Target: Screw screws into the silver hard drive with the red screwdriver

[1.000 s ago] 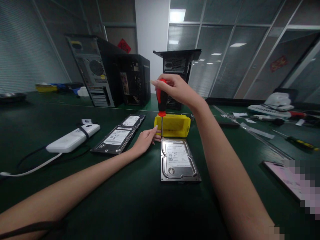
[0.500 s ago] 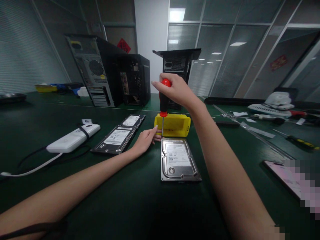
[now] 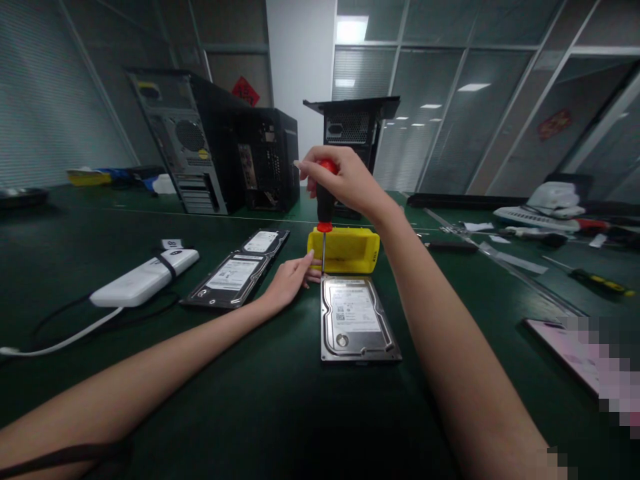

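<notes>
Though thick-handled, screwdriver (slim, metal-shafted)

Dark green, smooth-topped bench. Directly on it, mid-bench, a flat silver metal hard drive, just before an open yellow plastic box. Left, two flat black hard drives with white labels, and a white oblong power bank. Right, a thin pink rectangular phone and a yellow-and-black-handled screwdriver.

My feed is dim and cool-toned.
I see light panels glaring in the glass beyond the right hand, the table nearer than the left hand almost black, edges stretched, blocky pixels far right of both hands.
</notes>
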Available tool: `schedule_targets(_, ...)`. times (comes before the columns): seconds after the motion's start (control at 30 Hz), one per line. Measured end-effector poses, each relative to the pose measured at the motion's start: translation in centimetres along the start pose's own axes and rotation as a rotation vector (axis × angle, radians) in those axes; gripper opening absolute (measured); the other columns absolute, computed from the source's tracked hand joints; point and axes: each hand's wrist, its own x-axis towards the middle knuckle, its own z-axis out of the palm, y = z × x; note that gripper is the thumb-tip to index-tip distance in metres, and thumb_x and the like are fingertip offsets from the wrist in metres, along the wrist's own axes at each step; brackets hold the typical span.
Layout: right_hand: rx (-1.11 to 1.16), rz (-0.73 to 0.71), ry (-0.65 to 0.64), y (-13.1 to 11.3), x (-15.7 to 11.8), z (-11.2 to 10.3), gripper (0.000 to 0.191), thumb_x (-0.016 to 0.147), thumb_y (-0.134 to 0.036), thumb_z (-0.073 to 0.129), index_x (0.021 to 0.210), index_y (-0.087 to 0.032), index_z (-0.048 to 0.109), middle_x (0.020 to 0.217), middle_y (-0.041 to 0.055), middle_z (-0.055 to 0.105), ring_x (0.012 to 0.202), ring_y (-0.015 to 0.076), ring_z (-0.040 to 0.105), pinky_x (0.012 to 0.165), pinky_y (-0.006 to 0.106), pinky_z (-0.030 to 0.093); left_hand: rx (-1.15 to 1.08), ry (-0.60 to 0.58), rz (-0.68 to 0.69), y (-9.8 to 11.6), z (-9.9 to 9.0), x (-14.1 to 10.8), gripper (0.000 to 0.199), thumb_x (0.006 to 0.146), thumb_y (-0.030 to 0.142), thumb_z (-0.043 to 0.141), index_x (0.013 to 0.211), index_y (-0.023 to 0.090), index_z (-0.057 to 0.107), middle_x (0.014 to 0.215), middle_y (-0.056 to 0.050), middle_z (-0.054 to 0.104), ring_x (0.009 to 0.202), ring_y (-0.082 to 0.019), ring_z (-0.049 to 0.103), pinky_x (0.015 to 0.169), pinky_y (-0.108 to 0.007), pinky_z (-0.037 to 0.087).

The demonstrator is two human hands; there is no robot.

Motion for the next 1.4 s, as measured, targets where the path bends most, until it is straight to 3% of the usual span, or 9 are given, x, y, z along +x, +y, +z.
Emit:
schedule_targets(0.17,0.044,0.033,-0.007,-0.1,-0.1,0.1,0.036,0.094,-0.048,0.039,0.079,-0.017,0.050,0.075,0.0020,0.055,0.075,0.0122,0.055,0.075,0.025,0.041,0.014,0.006,-0.015,-0.1,0.0,0.0,0.059,0.092,0.058,0.038,0.107,0.008,0.067,0.091,-0.015,0.074,0.081,-0.022,0.071,0.060,-0.026,0.050)
schedule_targets(0.43,0.019,0.074,-0.063,-0.8,-0.3,-0.9,0.024,0.093,-0.024,0.034,0.094,-0.014,0.055,0.093,0.0058,0.058,0.091,0.0157,0.053,0.080,0.027,0.041,0.005,0.007,-0.017,0.1,0.0,0.0,0.059,0.092,0.057,0.038,0.107,0.008,0.067,0.091,-0.016,0.074,0.082,-0.022,0.071,0.061,-0.026,0.050)
schedule_targets(0.73,0.022,0.038,-0.069,-0.6,-0.3,-0.7,0.026,0.090,-0.039,0.050,0.096,-0.015,0.058,0.092,0.0046,0.061,0.089,0.0147,0.054,0.082,0.026,0.041,0.002,0.001,0.006,0.1,0.0,-0.1,0.061,0.090,0.060,0.038,0.104,0.008,0.067,0.090,-0.016,0.074,0.081,-0.023,0.070,0.060,-0.026,0.049)
schedule_targets(0.9,-0.038,0.045,-0.119,-1.1,-0.2,-0.8,0.029,0.090,-0.041,0.050,0.093,-0.014,0.058,0.089,0.0039,0.059,0.082,0.0130,0.052,0.077,0.024,0.041,0.012,-0.017,0.002,0.2,0.0,-0.1,0.062,0.090,0.061,0.038,0.103,0.008,0.068,0.092,-0.016,0.074,0.081,-0.022,0.070,0.060,-0.026,0.048)
schedule_targets(1.07,-0.017,0.031,-0.209,-1.3,-0.6,-1.9,0.029,0.087,-0.034,0.054,0.107,-0.014,0.054,0.095,0.0032,0.057,0.083,0.0125,0.051,0.075,0.023,0.041,0.000,-0.020,0.000,0.2,-0.1,0.0,0.064,0.090,0.061,0.037,0.104,0.007,0.068,0.093,-0.016,0.074,0.082,-0.023,0.070,0.062,-0.027,0.048)
schedule_targets(1.17,-0.031,0.099,-0.259,-1.3,-1.0,-3.1,0.033,0.086,-0.036,0.055,0.112,-0.015,0.054,0.094,0.0033,0.057,0.080,0.0125,0.052,0.071,0.023,0.042,-0.013,0.000,-0.002,0.0,-0.2,0.1,0.066,0.090,0.062,0.035,0.105,0.008,0.067,0.094,-0.016,0.074,0.084,-0.023,0.069,0.063,-0.027,0.048)
schedule_targets(1.4,-0.094,0.330,-0.251,-0.9,-2.0,-5.4,0.033,0.082,-0.042,0.063,0.100,-0.015,0.061,0.084,0.0062,0.063,0.071,0.0154,0.058,0.062,0.027,0.047,0.034,0.056,-0.024,0.3,-0.3,0.1,0.063,0.091,0.059,0.032,0.105,0.008,0.068,0.094,-0.015,0.074,0.087,-0.024,0.069,0.068,-0.029,0.048)
